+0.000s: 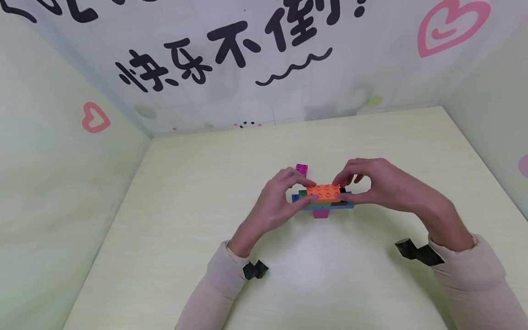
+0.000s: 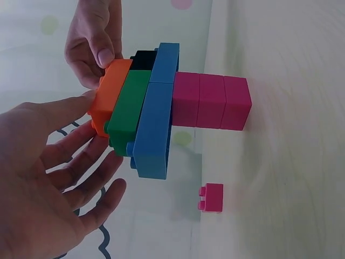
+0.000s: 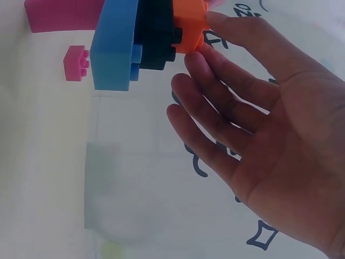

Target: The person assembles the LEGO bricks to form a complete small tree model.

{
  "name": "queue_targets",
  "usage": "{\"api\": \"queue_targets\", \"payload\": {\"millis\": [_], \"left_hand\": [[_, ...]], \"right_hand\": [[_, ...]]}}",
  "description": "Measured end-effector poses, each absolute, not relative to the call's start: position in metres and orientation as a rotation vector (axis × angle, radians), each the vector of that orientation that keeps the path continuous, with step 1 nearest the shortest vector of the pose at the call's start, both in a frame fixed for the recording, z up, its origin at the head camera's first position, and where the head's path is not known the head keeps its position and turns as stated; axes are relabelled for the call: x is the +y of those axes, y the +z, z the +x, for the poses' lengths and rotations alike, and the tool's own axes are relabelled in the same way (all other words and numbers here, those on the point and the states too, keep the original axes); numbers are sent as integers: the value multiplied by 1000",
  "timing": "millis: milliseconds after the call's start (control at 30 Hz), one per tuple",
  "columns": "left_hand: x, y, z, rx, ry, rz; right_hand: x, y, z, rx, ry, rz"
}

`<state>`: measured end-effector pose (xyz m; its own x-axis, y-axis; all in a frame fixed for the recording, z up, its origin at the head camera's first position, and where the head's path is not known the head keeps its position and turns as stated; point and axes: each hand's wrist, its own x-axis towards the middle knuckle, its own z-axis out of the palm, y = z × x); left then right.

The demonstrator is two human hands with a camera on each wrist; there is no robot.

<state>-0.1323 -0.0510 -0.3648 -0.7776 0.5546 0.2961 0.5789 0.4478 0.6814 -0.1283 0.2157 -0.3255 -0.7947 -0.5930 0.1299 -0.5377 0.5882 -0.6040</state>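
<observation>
An orange toy brick [image 1: 323, 193] tops a stack of building bricks. Below it lie a green brick [image 2: 131, 102] and a black brick [image 2: 144, 60] side by side, then a layer of two blue bricks [image 2: 152, 129]. A column of three magenta bricks [image 2: 212, 101] carries these layers from the table. My left hand [image 1: 272, 199] pinches the orange brick's left end between thumb and index finger. At its other end my right hand [image 1: 381, 185] pinches it likewise; the remaining fingers [image 3: 215, 116] curve loosely beside the stack.
A loose magenta brick [image 1: 302, 169] lies on the table [image 1: 198, 192] behind the stack. White printed panels with hearts and lettering [image 1: 231, 41] close off the back and sides. A black wrist mount [image 1: 418, 252] sticks out from each sleeve.
</observation>
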Motion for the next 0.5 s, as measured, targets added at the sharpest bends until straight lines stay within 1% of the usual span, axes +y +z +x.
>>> {"api": "queue_targets", "payload": {"millis": [200, 500], "left_hand": [[-51, -363, -133, -2627, -1300, -1065], [-52, -366, -134, -2597, -1393, -1086]], "right_hand": [[216, -326, -128, 2700, -1041, -951], [204, -341, -127, 2808, -799, -1017]]}}
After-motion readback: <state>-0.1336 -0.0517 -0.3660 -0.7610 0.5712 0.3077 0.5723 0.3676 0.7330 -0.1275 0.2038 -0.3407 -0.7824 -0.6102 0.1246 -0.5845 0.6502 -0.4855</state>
